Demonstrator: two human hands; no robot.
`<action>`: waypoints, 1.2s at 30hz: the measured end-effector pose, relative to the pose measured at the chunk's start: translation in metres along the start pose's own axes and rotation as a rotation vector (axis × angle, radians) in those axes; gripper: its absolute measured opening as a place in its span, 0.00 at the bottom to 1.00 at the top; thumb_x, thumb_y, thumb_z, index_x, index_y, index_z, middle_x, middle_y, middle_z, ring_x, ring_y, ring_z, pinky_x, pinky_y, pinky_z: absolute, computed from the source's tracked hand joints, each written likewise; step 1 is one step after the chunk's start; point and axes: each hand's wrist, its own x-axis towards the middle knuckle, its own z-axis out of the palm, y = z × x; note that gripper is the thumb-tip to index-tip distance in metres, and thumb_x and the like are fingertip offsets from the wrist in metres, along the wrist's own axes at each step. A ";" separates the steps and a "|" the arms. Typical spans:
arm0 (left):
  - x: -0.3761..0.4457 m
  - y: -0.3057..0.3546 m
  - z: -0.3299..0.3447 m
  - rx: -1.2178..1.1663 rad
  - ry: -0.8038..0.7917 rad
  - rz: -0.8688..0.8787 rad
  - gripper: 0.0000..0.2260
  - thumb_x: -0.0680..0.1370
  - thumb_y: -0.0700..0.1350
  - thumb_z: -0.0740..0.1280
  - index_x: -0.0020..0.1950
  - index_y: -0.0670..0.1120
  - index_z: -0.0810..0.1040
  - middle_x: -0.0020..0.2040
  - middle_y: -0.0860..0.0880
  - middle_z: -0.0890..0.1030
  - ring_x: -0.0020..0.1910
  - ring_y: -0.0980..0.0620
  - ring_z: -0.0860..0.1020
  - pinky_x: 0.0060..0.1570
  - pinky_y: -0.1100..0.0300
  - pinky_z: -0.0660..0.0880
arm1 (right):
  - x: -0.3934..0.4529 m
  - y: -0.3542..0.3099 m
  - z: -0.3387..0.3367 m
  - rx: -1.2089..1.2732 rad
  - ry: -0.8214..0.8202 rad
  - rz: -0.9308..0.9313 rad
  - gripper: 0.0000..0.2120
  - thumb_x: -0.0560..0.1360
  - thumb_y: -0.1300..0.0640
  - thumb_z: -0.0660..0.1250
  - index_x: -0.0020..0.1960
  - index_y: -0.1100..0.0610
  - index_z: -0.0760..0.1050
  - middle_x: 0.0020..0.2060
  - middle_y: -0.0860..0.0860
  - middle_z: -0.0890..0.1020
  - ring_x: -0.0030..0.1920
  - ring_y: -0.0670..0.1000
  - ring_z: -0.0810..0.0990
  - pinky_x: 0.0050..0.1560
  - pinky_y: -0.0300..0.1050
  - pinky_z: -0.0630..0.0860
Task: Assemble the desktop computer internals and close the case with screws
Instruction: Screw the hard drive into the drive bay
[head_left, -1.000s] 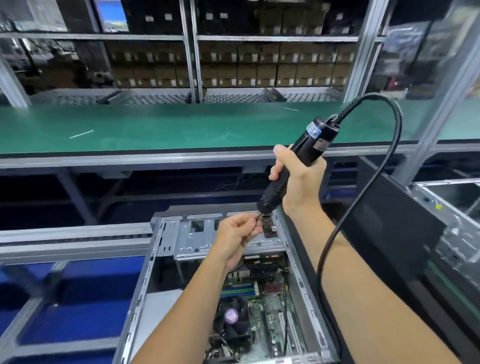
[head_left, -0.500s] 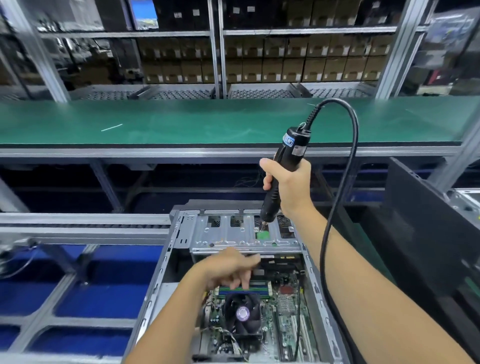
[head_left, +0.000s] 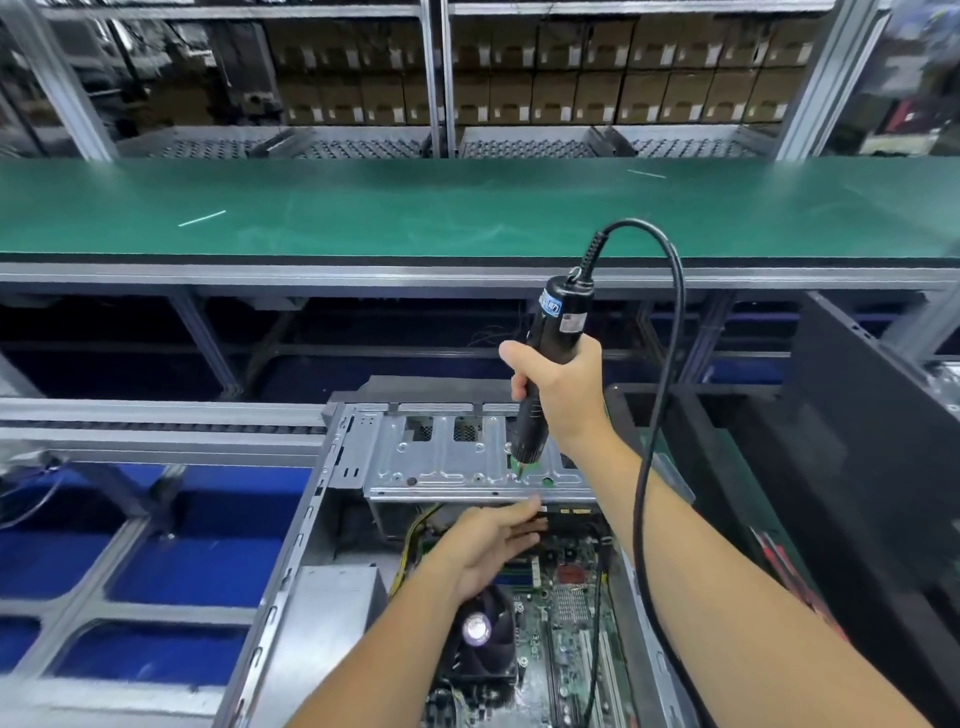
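Observation:
An open grey computer case (head_left: 291, 561) lies in front of me with its motherboard (head_left: 566, 613) and black CPU fan (head_left: 480, 644) exposed. A metal drive bracket (head_left: 447, 462) spans the far end of the case. My right hand (head_left: 563, 395) grips a black electric screwdriver (head_left: 550, 358), held nearly upright with its bit down on the bracket's right part beside a small green piece. My left hand (head_left: 491, 545) hovers over the motherboard just below the bracket, fingers stretched out and holding nothing.
The screwdriver's black cable (head_left: 670, 364) loops up and down past my right forearm. A black side panel (head_left: 872, 426) leans at the right. A green conveyor belt (head_left: 415, 208) runs across behind, with shelves of cartons (head_left: 571, 78) beyond. Blue floor panels (head_left: 197, 571) show at the left.
My left hand left the screwdriver tip and dropped to the motherboard, fingers now extended. The screwdriver swung more upright and its bit came down onto the bracket.

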 end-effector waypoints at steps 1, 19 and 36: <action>0.001 0.000 -0.001 0.002 -0.002 0.007 0.04 0.70 0.40 0.74 0.41 0.40 0.85 0.43 0.47 0.85 0.45 0.51 0.83 0.45 0.62 0.79 | 0.000 0.001 0.000 0.002 0.003 0.005 0.14 0.69 0.58 0.72 0.28 0.50 0.73 0.21 0.52 0.74 0.24 0.51 0.72 0.32 0.42 0.74; 0.008 0.001 -0.008 0.081 0.012 0.052 0.07 0.73 0.39 0.73 0.49 0.37 0.84 0.46 0.44 0.84 0.43 0.53 0.82 0.43 0.65 0.79 | 0.007 0.009 0.021 -0.077 -0.225 -0.029 0.12 0.68 0.64 0.69 0.30 0.57 0.69 0.20 0.51 0.72 0.23 0.51 0.70 0.29 0.41 0.72; 0.007 0.001 -0.006 0.012 0.024 0.082 0.10 0.71 0.41 0.73 0.50 0.38 0.83 0.48 0.47 0.85 0.42 0.54 0.83 0.41 0.63 0.77 | 0.007 0.017 0.012 -0.015 -0.316 -0.001 0.14 0.70 0.61 0.72 0.29 0.54 0.71 0.22 0.53 0.73 0.24 0.52 0.71 0.33 0.42 0.73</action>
